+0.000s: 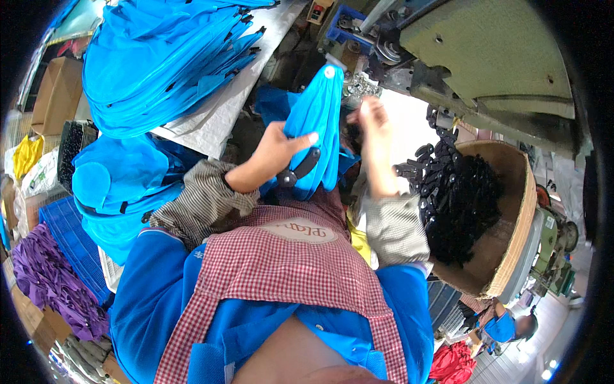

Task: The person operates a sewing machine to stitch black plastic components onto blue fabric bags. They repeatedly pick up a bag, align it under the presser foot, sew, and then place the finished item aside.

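Note:
My left hand (276, 150) is closed on a gathered bright blue cloth piece (322, 121), thumb across its folds. The cloth narrows to a tip with a small pale round disc (329, 72), pointing away from me. Below my left thumb, a curved black plastic part (307, 164) lies against the folds; whether it is fastened there I cannot tell. To the right of the cloth, my right hand (373, 118) is raised with its fingers curled together, slightly blurred. Anything between those fingertips is too small or hidden to make out.
A pile of blue cloth pieces (160, 64) with black tips covers the table at far left. On the right, a cardboard box (511, 256) holds many black plastic parts (460, 205). A green machine (492, 57) overhangs the far right, near small metal parts (363, 88).

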Demonstrator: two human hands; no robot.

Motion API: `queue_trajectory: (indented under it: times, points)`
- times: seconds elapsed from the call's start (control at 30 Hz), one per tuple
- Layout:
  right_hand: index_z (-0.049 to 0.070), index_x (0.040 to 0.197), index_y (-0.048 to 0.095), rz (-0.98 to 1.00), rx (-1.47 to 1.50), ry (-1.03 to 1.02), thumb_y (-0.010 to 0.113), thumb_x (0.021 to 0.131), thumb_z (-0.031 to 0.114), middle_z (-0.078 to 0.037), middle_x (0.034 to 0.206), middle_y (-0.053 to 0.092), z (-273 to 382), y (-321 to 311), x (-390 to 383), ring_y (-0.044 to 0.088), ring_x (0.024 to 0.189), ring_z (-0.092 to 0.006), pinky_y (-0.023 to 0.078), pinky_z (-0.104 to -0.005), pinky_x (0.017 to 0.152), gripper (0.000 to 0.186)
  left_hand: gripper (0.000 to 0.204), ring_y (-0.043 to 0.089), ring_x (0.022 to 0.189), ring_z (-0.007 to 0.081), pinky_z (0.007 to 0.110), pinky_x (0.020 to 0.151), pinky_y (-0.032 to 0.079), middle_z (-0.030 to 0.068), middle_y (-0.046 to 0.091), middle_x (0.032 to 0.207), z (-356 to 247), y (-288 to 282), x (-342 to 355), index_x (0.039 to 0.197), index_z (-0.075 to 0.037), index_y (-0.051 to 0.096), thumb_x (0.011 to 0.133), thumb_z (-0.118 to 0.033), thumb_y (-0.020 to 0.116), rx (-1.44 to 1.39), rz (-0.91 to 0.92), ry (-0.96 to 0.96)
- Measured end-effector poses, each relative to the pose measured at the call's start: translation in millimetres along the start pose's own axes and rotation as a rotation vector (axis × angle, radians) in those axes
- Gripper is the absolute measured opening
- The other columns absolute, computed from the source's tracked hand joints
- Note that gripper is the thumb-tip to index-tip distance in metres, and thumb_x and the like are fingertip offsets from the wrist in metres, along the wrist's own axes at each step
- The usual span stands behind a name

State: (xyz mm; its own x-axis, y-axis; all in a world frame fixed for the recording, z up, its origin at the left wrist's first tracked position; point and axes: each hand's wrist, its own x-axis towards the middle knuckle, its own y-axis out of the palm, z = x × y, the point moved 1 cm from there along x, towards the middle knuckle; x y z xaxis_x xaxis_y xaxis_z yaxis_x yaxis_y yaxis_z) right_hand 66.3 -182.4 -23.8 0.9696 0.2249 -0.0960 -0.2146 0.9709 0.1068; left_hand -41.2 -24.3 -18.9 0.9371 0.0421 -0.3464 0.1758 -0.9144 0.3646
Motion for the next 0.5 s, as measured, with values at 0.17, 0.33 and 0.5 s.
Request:
queue_trajectory:
  times: [0.17,0.33,0.5]
  points:
    - [-0.001,0.105,0.056,0.357,-0.078,0.144,0.056,0.087,0.021,0.000,0.091,0.060,-17,-4,-44,0.053,0.079,-0.0080,0.045,-0.0240,0.073,0.029,0.037,0.059,0.075,0.0124,0.026,0.068,0.049,0.0077,0.062,0.088,-37,-4,26,0.099,0.004,0.058,0.074,-0.021,0.070,0.072,0.034,-0.068]
    - [-0.002,0.097,0.059,0.291,0.002,0.153,0.055,0.088,0.020,-0.003,0.087,0.062,15,-16,-25,0.055,0.075,-0.0073,0.045,-0.0218,0.070,0.025,0.044,0.057,0.077,0.0115,0.026,0.070,0.047,0.0064,0.062,0.085,-62,5,39,0.094,0.005,0.059,0.069,-0.028,0.075,0.490,0.070,0.033]
    - [-0.002,0.100,0.059,0.177,-0.007,0.120,0.055,0.087,0.019,-0.005,0.090,0.063,23,-26,4,0.056,0.076,-0.0091,0.046,-0.0224,0.071,0.026,0.028,0.055,0.076,0.0087,0.025,0.066,0.045,0.0018,0.061,0.084,-42,14,87,0.094,0.001,0.060,0.077,-0.021,0.066,0.268,0.206,0.258]
